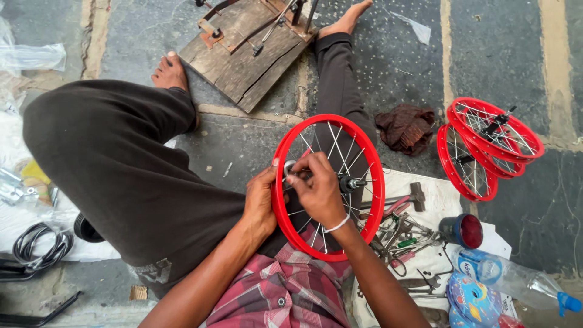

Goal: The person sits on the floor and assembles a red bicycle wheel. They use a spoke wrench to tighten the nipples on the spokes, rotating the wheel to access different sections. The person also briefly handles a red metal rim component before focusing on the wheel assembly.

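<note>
**Red wheel rim held in the lap, hands busy at the spokes**

The red wheel rim (328,188) stood nearly upright across the seated person's lap, above the stone floor (243,146). It looked light and stiff, its thin spokes likely easy to bend; the rim seemed the safest hold. The left hand (260,203) was clamped on the rim's left edge. The right hand (317,189) pinched a small fitting among the spokes. A plastic bottle (516,280) lay on the cloth (440,200), contents unclear.
</note>
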